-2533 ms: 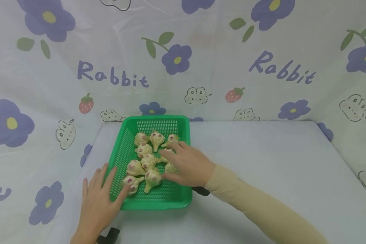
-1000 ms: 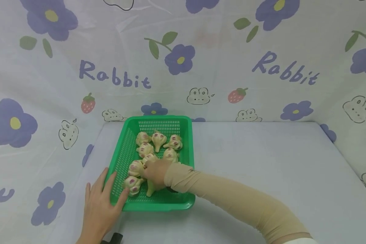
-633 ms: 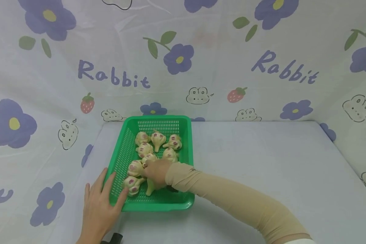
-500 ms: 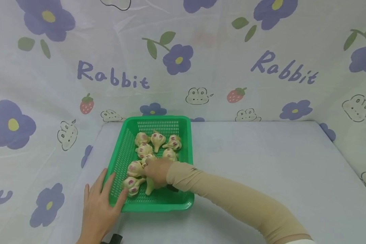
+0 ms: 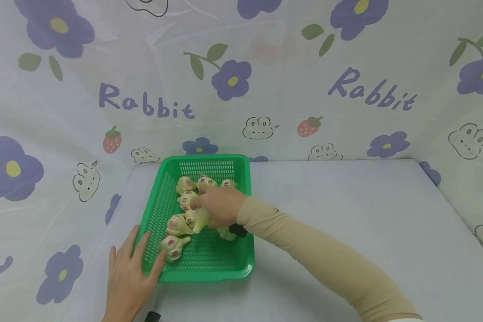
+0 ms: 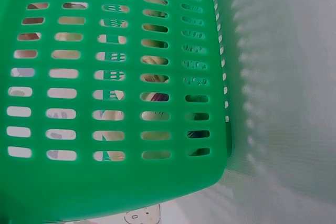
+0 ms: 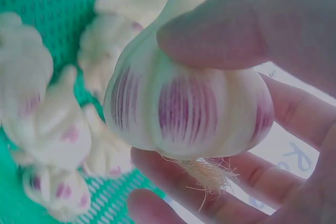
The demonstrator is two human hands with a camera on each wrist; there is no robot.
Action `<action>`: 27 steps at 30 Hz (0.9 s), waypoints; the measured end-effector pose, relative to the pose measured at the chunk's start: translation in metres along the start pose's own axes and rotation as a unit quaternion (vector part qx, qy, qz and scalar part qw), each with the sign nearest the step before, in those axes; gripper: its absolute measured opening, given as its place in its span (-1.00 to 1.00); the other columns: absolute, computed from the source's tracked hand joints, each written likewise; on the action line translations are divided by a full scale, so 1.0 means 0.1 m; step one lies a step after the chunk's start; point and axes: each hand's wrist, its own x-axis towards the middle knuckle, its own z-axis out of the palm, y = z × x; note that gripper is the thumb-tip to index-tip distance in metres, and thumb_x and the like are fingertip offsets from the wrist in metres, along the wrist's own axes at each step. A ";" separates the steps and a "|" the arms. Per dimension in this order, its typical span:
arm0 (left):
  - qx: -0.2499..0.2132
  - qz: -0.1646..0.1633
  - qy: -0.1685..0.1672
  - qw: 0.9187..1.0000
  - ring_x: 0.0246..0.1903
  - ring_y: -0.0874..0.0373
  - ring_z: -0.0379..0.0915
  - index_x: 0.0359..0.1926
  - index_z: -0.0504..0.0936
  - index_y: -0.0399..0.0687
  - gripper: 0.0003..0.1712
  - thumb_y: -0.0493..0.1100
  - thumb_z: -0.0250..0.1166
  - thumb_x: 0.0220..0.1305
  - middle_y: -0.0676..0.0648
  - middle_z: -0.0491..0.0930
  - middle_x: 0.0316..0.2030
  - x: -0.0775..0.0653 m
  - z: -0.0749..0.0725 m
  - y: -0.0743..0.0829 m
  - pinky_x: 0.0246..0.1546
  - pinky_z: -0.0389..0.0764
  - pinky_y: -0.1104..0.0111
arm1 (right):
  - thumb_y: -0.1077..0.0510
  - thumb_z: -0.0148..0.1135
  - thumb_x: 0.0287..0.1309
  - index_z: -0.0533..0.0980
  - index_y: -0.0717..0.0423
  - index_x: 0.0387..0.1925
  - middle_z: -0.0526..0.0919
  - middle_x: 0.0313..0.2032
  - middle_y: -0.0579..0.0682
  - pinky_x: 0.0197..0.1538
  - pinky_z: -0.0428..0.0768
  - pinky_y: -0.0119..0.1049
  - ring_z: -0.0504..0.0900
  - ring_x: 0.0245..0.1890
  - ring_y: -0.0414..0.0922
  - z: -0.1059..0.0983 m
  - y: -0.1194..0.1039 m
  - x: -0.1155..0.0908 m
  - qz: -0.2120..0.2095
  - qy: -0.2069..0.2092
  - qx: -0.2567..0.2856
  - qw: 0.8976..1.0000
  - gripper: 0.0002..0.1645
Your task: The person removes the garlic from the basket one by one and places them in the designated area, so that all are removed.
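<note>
A green perforated plastic basket holds several pale garlic bulbs with purple patches. My right hand, above its middle, pinches one garlic bulb whose stem points toward the front. In the right wrist view, the thumb lies across the front of that bulb, with the fingers behind it and its root tuft hanging down. My left hand rests on the basket's front left corner, fingers extended along the outside and thumb over the rim. Near that thumb lies another garlic bulb. Only the basket's slotted wall fills the left wrist view.
A white cloth-covered table extends to the right of the basket. Behind it hangs a printed curtain with flowers, rabbits and strawberries. A black strap piece shows at the right wrist.
My right hand has lifted the garlic bulb from the basket's front and moved it up and toward the back. My left hand keeps its place at the corner.
</note>
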 end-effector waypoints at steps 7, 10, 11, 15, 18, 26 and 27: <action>0.006 -0.001 -0.001 1.000 0.39 -0.41 0.28 0.42 0.47 -0.14 -0.26 0.20 0.27 0.40 -0.31 0.28 0.51 0.00 0.00 0.01 0.42 -0.02 -0.50 | 0.22 0.54 0.08 0.61 -0.07 0.24 0.55 0.16 0.08 -0.13 0.72 -0.23 0.63 -0.10 -0.09 -0.18 0.19 -0.16 0.010 0.041 0.057 0.998 -0.36; 0.007 -0.001 -0.002 1.000 0.39 -0.41 0.28 0.42 0.47 -0.15 -0.26 0.18 0.28 0.40 -0.31 0.28 0.51 0.00 -0.01 0.02 0.41 -0.01 -0.51 | 0.27 0.49 0.10 0.61 -0.05 0.23 0.55 0.12 0.08 -0.18 0.68 -0.28 0.60 -0.16 -0.11 -0.23 0.27 -0.24 0.007 0.057 0.066 0.996 -0.38; 0.007 -0.001 -0.003 1.000 0.39 -0.41 0.27 0.42 0.47 -0.16 -0.26 0.18 0.28 0.40 -0.32 0.28 0.51 0.00 -0.01 0.02 0.41 -0.01 -0.51 | 0.29 0.49 0.09 0.61 -0.04 0.24 0.55 0.12 0.08 -0.19 0.68 -0.29 0.61 -0.17 -0.12 -0.24 0.30 -0.26 0.006 0.061 0.068 0.996 -0.37; 0.006 -0.003 -0.004 1.000 0.39 -0.41 0.27 0.42 0.47 -0.17 -0.26 0.18 0.28 0.41 -0.32 0.28 0.51 0.00 -0.01 0.02 0.40 -0.01 -0.52 | 0.30 0.43 0.12 0.60 -0.03 0.26 0.54 0.12 0.06 -0.31 0.60 -0.34 0.60 -0.21 -0.16 -0.28 0.39 -0.36 0.014 0.072 0.075 0.994 -0.37; 0.006 -0.004 -0.005 1.000 0.39 -0.41 0.27 0.42 0.46 -0.18 -0.26 0.18 0.27 0.41 -0.32 0.27 0.51 -0.01 -0.01 0.01 0.41 -0.02 -0.51 | 0.30 0.41 0.11 0.59 -0.05 0.28 0.52 0.15 0.04 -0.33 0.60 -0.33 0.61 -0.19 -0.15 -0.31 0.47 -0.42 0.033 0.075 0.085 0.993 -0.35; 0.002 -0.007 -0.003 1.000 0.39 -0.40 0.27 0.43 0.46 -0.19 -0.25 0.18 0.28 0.41 -0.32 0.27 0.51 -0.01 0.00 0.01 0.41 -0.01 -0.50 | 0.31 0.40 0.07 0.60 -0.02 0.28 0.54 0.16 0.03 -0.12 0.70 -0.22 0.67 -0.10 -0.09 -0.40 0.73 -0.58 0.068 0.110 0.097 0.987 -0.33; 0.001 -0.007 -0.002 1.000 0.39 -0.40 0.27 0.43 0.46 -0.19 -0.25 0.17 0.28 0.41 -0.32 0.27 0.51 -0.01 0.00 0.01 0.41 -0.01 -0.50 | 0.31 0.40 0.07 0.60 -0.02 0.27 0.54 0.16 0.03 -0.09 0.71 -0.21 0.68 -0.10 -0.09 -0.40 0.76 -0.60 0.072 0.114 0.098 0.986 -0.33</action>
